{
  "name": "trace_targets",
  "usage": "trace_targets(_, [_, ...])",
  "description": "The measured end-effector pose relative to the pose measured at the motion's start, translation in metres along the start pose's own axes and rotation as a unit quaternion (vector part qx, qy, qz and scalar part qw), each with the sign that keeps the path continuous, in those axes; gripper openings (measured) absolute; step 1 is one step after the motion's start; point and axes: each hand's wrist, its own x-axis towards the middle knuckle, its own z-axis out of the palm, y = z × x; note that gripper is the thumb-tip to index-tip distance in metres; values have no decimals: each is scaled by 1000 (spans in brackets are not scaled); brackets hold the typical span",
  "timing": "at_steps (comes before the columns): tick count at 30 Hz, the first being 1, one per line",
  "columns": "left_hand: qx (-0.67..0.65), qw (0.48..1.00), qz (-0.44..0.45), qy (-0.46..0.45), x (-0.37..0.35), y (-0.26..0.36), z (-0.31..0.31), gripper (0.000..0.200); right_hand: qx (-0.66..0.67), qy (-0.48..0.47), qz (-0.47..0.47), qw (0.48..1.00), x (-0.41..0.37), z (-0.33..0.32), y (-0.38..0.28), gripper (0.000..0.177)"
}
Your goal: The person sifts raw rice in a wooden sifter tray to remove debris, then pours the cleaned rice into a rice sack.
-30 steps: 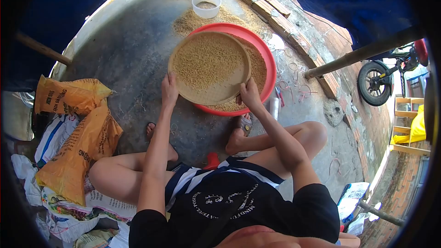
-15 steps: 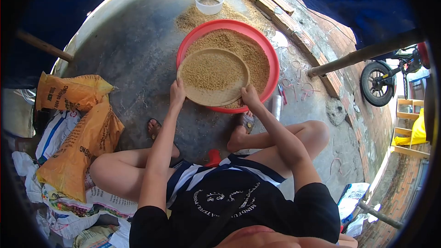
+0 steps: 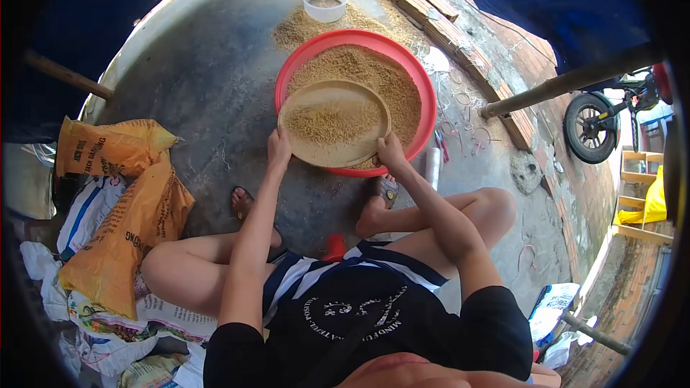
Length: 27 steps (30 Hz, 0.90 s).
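Both hands hold a round, shallow sieve (image 3: 335, 156) over the front part of a wide red basin (image 3: 428, 93). My left hand (image 3: 279, 151) grips the sieve's left rim, and my right hand (image 3: 390, 153) is closed on its lower right rim. Inside the sieve, a band of tan grain (image 3: 334, 122) lies across the middle, with bare mesh behind and in front of it. More of the same-looking grain (image 3: 359, 65) fills the basin, partly hidden beneath the sieve.
Behind the basin, a white tub (image 3: 326, 11) stands by spilled grain (image 3: 296, 29). Orange sacks (image 3: 133, 223) lie at the left. A clear bottle-like cylinder (image 3: 433, 167) and wire loops are right of the basin. Bricks (image 3: 460, 50), a wooden pole (image 3: 568, 88) and a wheel (image 3: 591, 128) lie further right.
The grain in the sieve has shifted from a broad spread toward the back into a narrower band across the middle. Both hands keep their hold on the rim.
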Motion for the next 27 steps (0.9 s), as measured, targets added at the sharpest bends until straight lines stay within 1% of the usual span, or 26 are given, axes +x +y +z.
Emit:
trace_targets(1, [-2, 999, -26, -25, -2, 9, -3, 43, -1, -29, 23, 999, 0, -2, -4, 11])
trace_targets(2, [-3, 999, -24, -25, -2, 16, -6, 43, -1, -28, 22, 999, -2, -3, -7, 11])
trace_targets(4, [-33, 996, 80, 31, 3, 33, -14, 41, 40, 61, -83, 994, -16, -2, -40, 16])
trace_targets(5, [-33, 996, 81, 31, 0, 52, -23, 41, 40, 62, -84, 994, -21, -4, -56, 16])
trace_targets(7, [-157, 969, 187, 46, -8, 91, -39, 43, 59, 84, -179, 978, -28, -8, -80, 14])
trace_targets(8, [-157, 969, 186, 46, -7, 93, -38, 43, 58, 84, -178, 979, -26, -7, -81, 14])
trace_targets(10, [-150, 959, 231, 73, -6, 95, -38, 42, 90, 87, -189, 974, -25, -5, -80, 15])
trace_targets(11, [-149, 959, 229, 74, -4, 79, -32, 42, 89, 86, -188, 974, -20, -2, -66, 15])
trace_targets(13, [-27, 993, 104, 39, 11, 22, -10, 42, 40, 69, -71, 994, 2, 8, -20, 13])
trace_targets(14, [-27, 993, 105, 42, 15, 6, -3, 42, 40, 67, -72, 994, 10, 9, -10, 13])
trace_targets(16, [33, 999, 33, 3, 9, -15, 1, 43, -4, 19, 15, 1000, 9, 9, 11, 16])
trace_targets(17, [33, 999, 32, 2, 10, -22, 2, 43, -26, -3, 55, 998, 12, 7, 18, 18])
trace_targets(19, [-23, 999, 15, -36, 9, -13, -2, 44, -23, -7, 52, 998, 4, 3, 2, 17])
trace_targets(20, [-23, 999, 18, -37, 11, -6, -5, 44, -21, -13, 46, 999, -1, 1, -13, 16])
trace_targets(21, [-18, 999, 48, -6, 11, 7, -11, 44, -20, -10, 44, 999, -6, 1, -26, 16])
trace_targets(22, [-12, 997, 77, 26, 11, 25, -18, 44, 15, 27, -21, 999, -12, 1, -41, 14])
trace_targets(23, [-13, 996, 80, 25, 9, 42, -25, 44, 48, 62, -85, 993, -18, 0, -55, 12])
trace_targets(24, [-88, 984, 147, 52, 3, 66, -31, 44, 48, 63, -86, 993, -25, -3, -71, 12])
trace_targets(25, [-162, 960, 212, 79, -2, 83, -36, 45, 63, 73, -144, 985, -33, -5, -86, 12])
trace_targets(26, [-163, 960, 211, 80, -5, 94, -39, 45, 78, 81, -201, 973, -36, -6, -93, 13])
trace_targets(27, [-155, 957, 232, 81, -7, 102, -42, 45, 78, 80, -200, 973, -30, -6, -89, 13])
